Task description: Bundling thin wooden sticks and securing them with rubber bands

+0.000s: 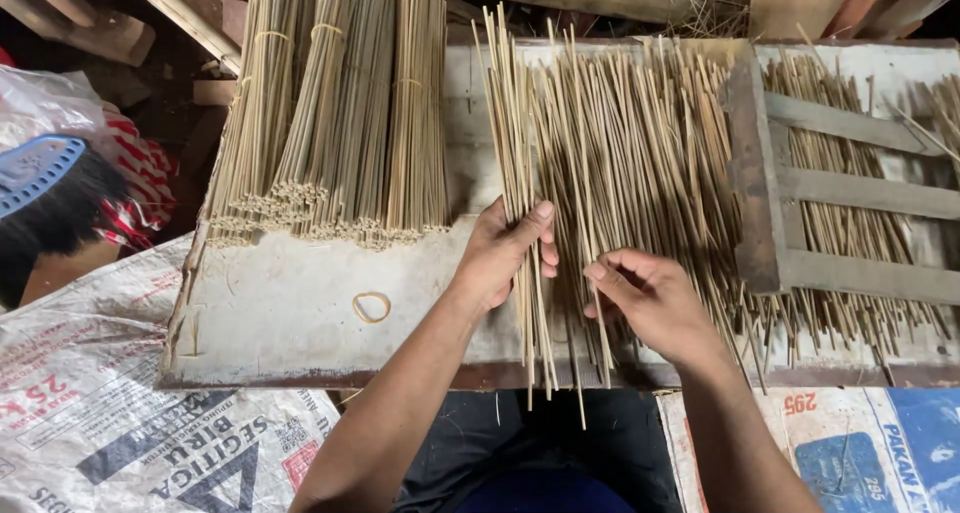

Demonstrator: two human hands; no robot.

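L hand (505, 253): we see it come in from bottom centre, forearm angled up-right, fingers wrapped round a small bunch of sticks (520, 193), thumb laid flat across the front. Clamped on the bunch, held roughly upright in frame, top ends fanning a bit, lower ends poking past the near tabletop (280, 313) edge. R hand (650, 298): just beside the L, wrist bent, fingers curled inward, thumb + index tips pinched on a stick or two at the lower part of the loose pile (640, 143). Other fingers tucked under; we can't tell exactly how many sticks it has.

Sticks: thin, straight, pale tan, bamboo-like, all about the same length. Loose pile lies spread on the tabletop centre-right, mostly parallel, some crossing. More sticks lie under and behind a grey wooden frame (800, 173) at R.

Tied bundles (335, 123) sit on the tabletop L of the hands, well apart from them, cut ends toward us, thin bands round them. One rubber band (371, 307) lies flat on bare tabletop, near the L wrist, not touching. Printed woven sacks (130, 413) lie below the tabletop, L and R.
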